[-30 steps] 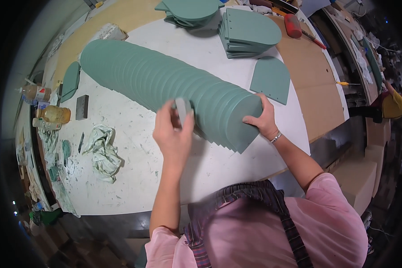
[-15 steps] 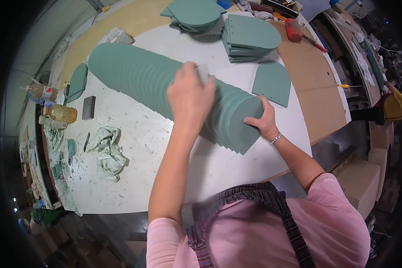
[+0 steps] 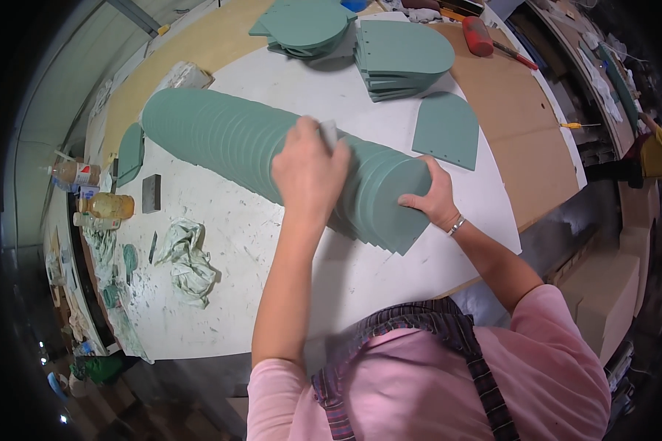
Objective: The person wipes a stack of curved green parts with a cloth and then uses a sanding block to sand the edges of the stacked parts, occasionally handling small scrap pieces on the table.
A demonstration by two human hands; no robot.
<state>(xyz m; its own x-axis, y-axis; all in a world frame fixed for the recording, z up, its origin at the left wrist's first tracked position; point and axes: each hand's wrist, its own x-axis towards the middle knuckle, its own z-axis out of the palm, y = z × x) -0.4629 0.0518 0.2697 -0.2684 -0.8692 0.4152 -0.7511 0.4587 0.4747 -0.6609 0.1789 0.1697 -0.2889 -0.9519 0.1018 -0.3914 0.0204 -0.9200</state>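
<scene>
A long overlapping row of green, round-ended flat panels [image 3: 213, 140] runs slantwise across the white table, from far left to near right. My left hand [image 3: 309, 173] is closed around a small pale block [image 3: 329, 134] at the row's upper surface, right of its middle; the hand is slightly blurred and hides the block's underside. At the near right end, my right hand [image 3: 438, 197] grips the last panel, its thumb on the face and its fingers around the rounded edge. How many panels it clasps I cannot tell.
Two stacks of green panels [image 3: 408, 48] [image 3: 305, 26] stand at the back, a single panel [image 3: 449, 128] lying nearby. A red mallet [image 3: 478, 37] rests back right. At left are a crumpled cloth [image 3: 187, 261], a dark grey block [image 3: 151, 193] and bottles [image 3: 110, 206]. Another person [image 3: 655, 154] stands far right.
The whole view has tilted a little. Both hands keep their holds, and the left hand with the pale block has shifted only slightly along the row.
</scene>
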